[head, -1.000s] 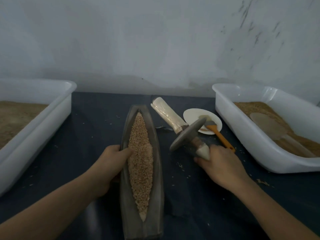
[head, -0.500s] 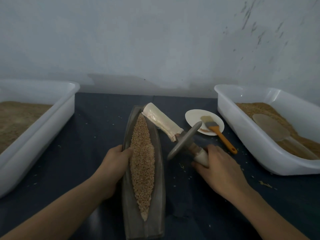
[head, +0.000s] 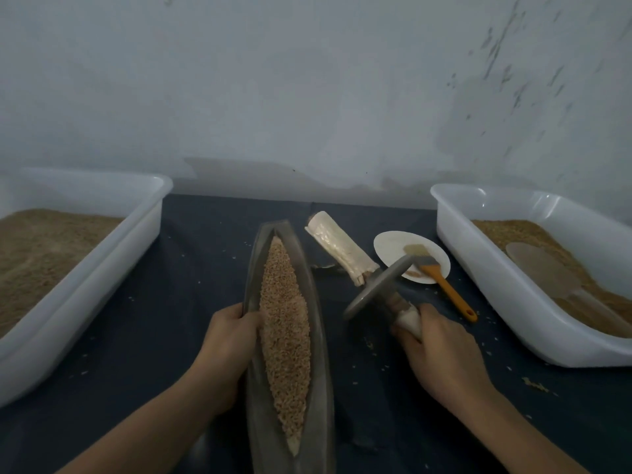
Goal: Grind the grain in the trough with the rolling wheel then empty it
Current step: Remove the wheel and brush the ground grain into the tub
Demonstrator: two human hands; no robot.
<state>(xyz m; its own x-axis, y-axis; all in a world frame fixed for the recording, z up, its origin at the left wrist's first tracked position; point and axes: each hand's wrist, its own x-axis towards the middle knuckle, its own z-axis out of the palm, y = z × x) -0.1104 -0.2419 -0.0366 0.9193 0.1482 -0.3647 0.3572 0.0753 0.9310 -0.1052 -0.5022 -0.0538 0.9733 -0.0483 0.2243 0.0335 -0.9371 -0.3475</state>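
A long grey boat-shaped trough (head: 319,336) lies lengthwise on the dark table, filled with brown grain (head: 285,323). My left hand (head: 227,340) grips the trough's left rim, thumb at the grain's edge. To the right of the trough is the rolling wheel (head: 378,289), a grey disc on an axle with two pale wrapped handles. My right hand (head: 441,350) is closed around the near handle. The far handle (head: 337,248) points away to the upper left, beside the trough.
A white tub (head: 102,268) holding brown meal stands at the left. Another white tub (head: 506,289) at the right holds grain and a flat scoop (head: 547,271). A small white dish (head: 396,249) with an orange-handled brush (head: 441,278) lies between wheel and right tub. Wall behind.
The wheel's far handle swung left over the trough's top, then back to the right beside it. My right hand stays on the near handle and my left hand stays on the trough.
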